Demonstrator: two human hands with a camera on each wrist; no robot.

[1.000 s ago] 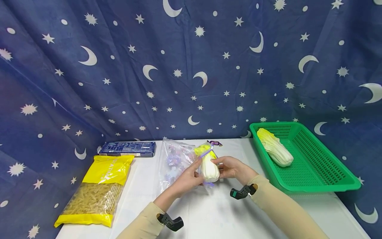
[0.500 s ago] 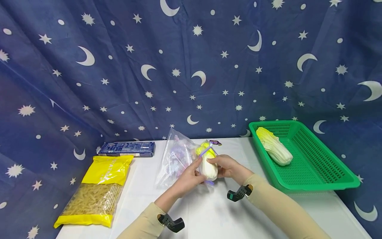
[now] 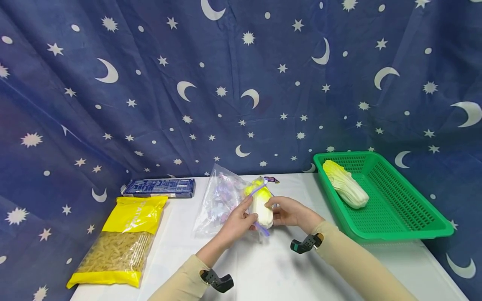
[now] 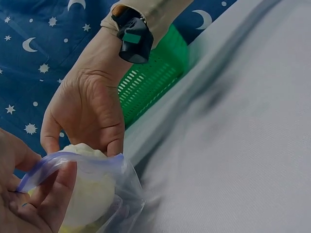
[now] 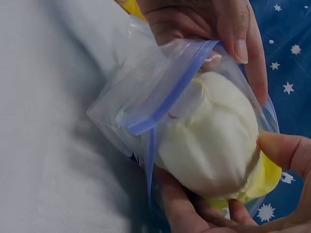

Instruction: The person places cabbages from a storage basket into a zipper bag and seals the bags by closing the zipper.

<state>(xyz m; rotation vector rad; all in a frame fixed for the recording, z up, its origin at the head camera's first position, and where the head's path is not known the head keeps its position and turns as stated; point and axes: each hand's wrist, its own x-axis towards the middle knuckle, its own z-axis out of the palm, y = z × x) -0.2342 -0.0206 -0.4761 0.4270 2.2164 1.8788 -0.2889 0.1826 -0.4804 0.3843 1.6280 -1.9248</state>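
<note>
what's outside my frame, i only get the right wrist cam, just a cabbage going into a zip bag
Observer: In the head view a second cabbage lies in a green basket at the table's right side.
Operator: anything on the other side
Observer: A yellow pasta bag lies at the left, with a dark blue box behind it.
Operator: which hand has the bag
Observer: The left hand pinches the zip bag at its mouth, while the right hand holds the cabbage at the opening.
Operator: is the bag empty otherwise
Observer: No, small purplish pieces show through the plastic; what they are I cannot tell.
</note>
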